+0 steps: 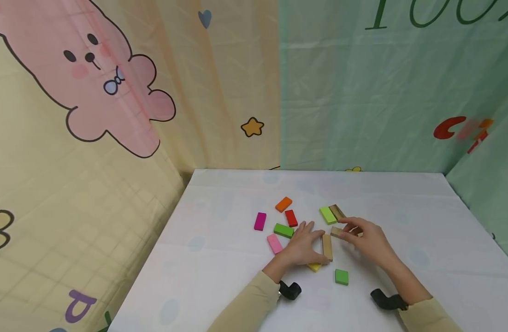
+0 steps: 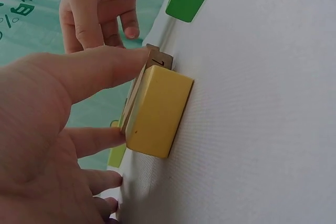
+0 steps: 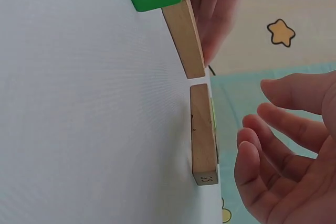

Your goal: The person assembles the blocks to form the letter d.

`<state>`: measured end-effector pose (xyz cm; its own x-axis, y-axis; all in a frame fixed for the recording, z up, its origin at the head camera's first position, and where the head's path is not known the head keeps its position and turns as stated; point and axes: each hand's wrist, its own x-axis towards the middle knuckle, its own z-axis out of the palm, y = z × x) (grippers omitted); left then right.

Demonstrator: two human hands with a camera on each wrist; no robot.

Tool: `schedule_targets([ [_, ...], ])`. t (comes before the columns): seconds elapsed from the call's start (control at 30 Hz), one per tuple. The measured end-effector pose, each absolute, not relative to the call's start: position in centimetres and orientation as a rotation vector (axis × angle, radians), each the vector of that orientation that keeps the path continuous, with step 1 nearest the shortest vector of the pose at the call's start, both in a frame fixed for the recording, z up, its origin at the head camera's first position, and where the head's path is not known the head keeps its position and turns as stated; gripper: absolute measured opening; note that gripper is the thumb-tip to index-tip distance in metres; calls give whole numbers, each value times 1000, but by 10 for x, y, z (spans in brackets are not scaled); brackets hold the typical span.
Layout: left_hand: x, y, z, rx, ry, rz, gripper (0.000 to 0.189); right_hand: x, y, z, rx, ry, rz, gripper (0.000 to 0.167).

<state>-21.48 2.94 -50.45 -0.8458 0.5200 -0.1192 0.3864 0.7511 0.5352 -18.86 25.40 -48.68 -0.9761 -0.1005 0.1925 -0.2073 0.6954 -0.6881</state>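
Note:
My left hand [image 1: 302, 246] spans a plain wooden block [image 1: 327, 247], thumb at its near end and index finger at its far end. A yellow block [image 2: 160, 114] lies right beside that block, partly under the hand in the head view. My right hand [image 1: 369, 240] hovers with loosely bent fingers by a second wooden block [image 3: 203, 135], whose end is marked 35. A gap shows between those fingers and the block in the right wrist view. Beyond the right fingertips, a third wooden block [image 1: 337, 211] lies along a lime block [image 1: 327, 215].
Left of the hands lie a pink block [image 1: 274, 244], a green block [image 1: 283, 230], a red block [image 1: 291, 218], a magenta block [image 1: 260, 221] and an orange block [image 1: 283, 204]. Another green block [image 1: 341, 277] sits nearer on the white table [image 1: 204, 286]. Printed curtains stand behind.

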Motion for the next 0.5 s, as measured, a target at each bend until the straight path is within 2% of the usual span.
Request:
schedule_targets([
  [0.5,-209,29,-505,723,2733,760,67,-192,259,-496,269,-2774,977,37],
])
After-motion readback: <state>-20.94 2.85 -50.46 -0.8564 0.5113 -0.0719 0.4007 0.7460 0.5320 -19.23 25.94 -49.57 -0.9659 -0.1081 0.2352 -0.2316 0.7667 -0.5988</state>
